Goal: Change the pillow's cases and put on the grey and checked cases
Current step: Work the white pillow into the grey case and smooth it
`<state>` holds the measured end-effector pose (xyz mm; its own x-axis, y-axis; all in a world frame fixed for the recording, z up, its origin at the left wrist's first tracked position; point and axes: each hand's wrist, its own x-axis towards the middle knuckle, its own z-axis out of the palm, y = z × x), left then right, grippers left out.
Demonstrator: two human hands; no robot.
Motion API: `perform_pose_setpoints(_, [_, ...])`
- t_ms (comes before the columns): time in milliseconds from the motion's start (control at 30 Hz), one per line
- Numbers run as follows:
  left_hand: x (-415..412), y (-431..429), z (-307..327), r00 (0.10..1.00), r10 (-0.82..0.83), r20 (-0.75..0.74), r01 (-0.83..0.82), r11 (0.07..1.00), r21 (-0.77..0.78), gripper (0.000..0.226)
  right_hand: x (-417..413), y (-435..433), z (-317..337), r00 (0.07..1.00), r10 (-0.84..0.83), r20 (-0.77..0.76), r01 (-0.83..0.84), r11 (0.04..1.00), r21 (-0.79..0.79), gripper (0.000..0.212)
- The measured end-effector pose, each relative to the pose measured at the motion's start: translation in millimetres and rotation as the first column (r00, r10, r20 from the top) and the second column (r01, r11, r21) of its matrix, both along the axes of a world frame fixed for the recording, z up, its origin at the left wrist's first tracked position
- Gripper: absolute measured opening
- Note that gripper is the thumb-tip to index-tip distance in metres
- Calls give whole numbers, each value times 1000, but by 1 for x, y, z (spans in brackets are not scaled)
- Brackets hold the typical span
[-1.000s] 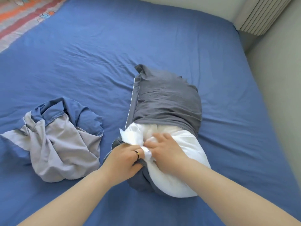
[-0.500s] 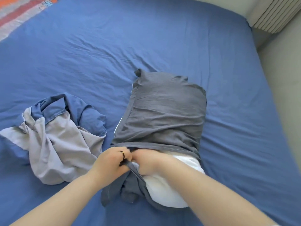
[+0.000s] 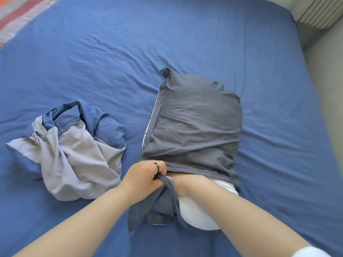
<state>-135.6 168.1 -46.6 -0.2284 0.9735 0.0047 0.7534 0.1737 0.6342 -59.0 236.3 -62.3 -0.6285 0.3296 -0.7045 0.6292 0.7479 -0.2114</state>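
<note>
Grey case (image 3: 194,127) covering most of the white pillow (image 3: 200,214) on the blue bed (image 3: 204,43) — left hand (image 3: 144,176) clenched on its hem, right hand (image 3: 182,182) buried inside, grip impossible to tell.

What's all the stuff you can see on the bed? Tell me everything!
bed sheet: one, blue, covering the bed
pillow: one, white, near end poking from the grey case
grey case: one, dark grey, drawn most way over the pillow
crumpled case: one, blue and pale grey, left of the pillow
striped cloth: one, orange-red and grey, far left corner
radiator: one, white, far right corner
left grip: one, ringed hand, holds the grey case's open edge
right grip: one, hand inside the grey case, fingers hidden
</note>
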Motion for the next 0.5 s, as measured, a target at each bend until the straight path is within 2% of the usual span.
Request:
perform_pose_setpoints(33, [-3,0,-4,999,21,44,-21,1000,4,16,2,4,4,995,97,-10,-95,990,102,28])
perform_pose_setpoints(67, [-7,2,-4,999,21,42,-19,999,-42,11,8,5,2,976,105,-191,-97,994,52,22])
perform_pose_setpoints(100, [-7,3,-3,998,4,58,-1,999,-47,11,19,15,12,941,128,-313,-141,990,-20,24])
perform_pose_setpoints(167, [5,6,4,989,-90,116,88,996,22,18,56,35,38,918,113,-380,-144,988,-55,34])
perform_pose_setpoints(233, [16,11,9,977,-197,77,194,980,48,26,86,32,52,820,6,-572,4,1000,16,40])
perform_pose_setpoints(300, [20,16,6,973,-225,-48,227,972,57,36,118,24,51,677,-5,-736,152,979,133,31])
perform_pose_setpoints(333, [20,18,6,972,-221,-79,225,973,45,39,137,20,48,600,-36,-799,299,937,182,27])
perform_pose_setpoints(367, [21,21,6,976,-203,-83,206,978,22,40,159,20,47,511,-125,-850,467,871,153,22])
perform_pose_setpoints(433, [14,21,3,989,-140,-54,137,989,-51,36,190,17,42,391,-326,-861,674,738,27,14])
perform_pose_setpoints(467, [11,22,2,992,-120,-43,117,991,-72,32,198,13,39,401,-459,-793,714,699,-44,21])
perform_pose_setpoints(500, [9,23,1,993,-113,-44,110,991,-79,29,203,8,32,457,-559,-692,686,716,-126,24])
